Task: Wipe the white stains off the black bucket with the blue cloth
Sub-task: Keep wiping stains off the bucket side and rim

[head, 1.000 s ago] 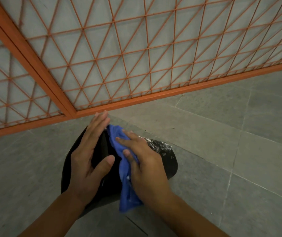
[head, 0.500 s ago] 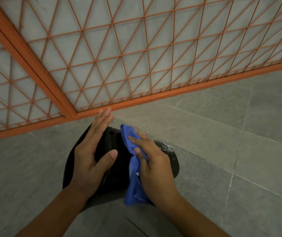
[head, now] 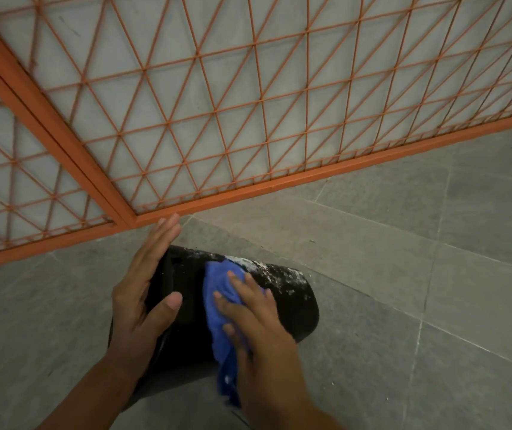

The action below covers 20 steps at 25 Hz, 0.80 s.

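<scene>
- change over the last second: blue cloth (head: 217,293) has been carried from mid-wall toward the far edge of the black bucket (head: 295,308), now at roughly 12 o'clock of the right hand (head: 257,330); more speckled surface is exposed at 2 o'clock of the cloth than half a second ago
- meaning, as judged: a wiping stroke is in progress; white stains (head: 279,274) are still seen along the far upper edge, so the task is not finished; that band is likely the next area to be covered
- black bucket: laid on its side on the grey floor (head: 403,305); held between both hands; orange mesh fence (head: 248,119) at 12 o'clock, apart from it
- left hand (head: 143,293): fingers straight, palm laid flat against the bucket's 9 o'clock side; thumb rested on top; nothing gripped
- right hand: fingers spread and pressed down on the cloth; cloth tail is trailed under the palm toward 6 o'clock; whether any of it is pinched cannot be told
</scene>
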Motion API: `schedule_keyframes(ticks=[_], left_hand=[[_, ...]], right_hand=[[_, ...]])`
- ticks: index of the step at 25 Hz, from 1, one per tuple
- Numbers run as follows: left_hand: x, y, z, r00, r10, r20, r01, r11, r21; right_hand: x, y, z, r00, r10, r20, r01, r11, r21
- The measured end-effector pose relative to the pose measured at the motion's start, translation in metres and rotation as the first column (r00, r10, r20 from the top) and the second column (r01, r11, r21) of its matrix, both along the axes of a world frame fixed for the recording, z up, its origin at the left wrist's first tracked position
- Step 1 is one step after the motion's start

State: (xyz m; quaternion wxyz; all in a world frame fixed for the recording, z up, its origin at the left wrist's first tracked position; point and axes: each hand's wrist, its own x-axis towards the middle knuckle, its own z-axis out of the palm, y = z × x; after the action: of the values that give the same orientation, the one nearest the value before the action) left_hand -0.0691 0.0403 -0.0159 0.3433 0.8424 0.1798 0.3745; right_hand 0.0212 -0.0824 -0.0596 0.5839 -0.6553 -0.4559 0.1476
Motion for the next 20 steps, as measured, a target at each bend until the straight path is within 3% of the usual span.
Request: schedule_keyframes(ticks=[3, 7, 11, 13, 17, 20], left_hand=[[0.002, -0.001, -0.002, 1.0, 0.014, -0.002, -0.014, 1.0, -0.016], [0.004, -0.003, 0.002, 1.0, 0.009, 0.023, -0.008, 0.999, -0.033], [0.005, -0.004, -0.001, 1.0, -0.001, 0.001, 0.001, 1.0, -0.002], [0.004, 0.0, -0.001, 1.0, 0.02, 0.007, -0.02, 0.999, -0.033], [0.001, 0.005, 0.001, 0.999, 0.034, 0.017, -0.033, 0.998, -0.045], [0.003, 0.003, 0.001, 1.0, -0.011, 0.014, 0.011, 1.0, -0.006]], right_hand=[[0.016, 0.022, 0.013, 0.996, 0.079, -0.036, -0.079, 0.997, -0.003], [0.034, 0.009, 0.005, 0.994, -0.05, -0.1, 0.036, 0.989, -0.142], [0.009, 0.006, 0.012, 0.999, 0.045, -0.006, -0.045, 0.999, -0.011], [0.023, 0.017, 0.009, 0.996, 0.061, -0.067, -0.064, 0.997, -0.041], [0.037, 0.004, -0.001, 0.974, -0.072, -0.216, 0.038, 0.987, -0.158], [0.022, -0.004, 0.012, 0.996, 0.028, -0.081, -0.044, 0.977, -0.207]])
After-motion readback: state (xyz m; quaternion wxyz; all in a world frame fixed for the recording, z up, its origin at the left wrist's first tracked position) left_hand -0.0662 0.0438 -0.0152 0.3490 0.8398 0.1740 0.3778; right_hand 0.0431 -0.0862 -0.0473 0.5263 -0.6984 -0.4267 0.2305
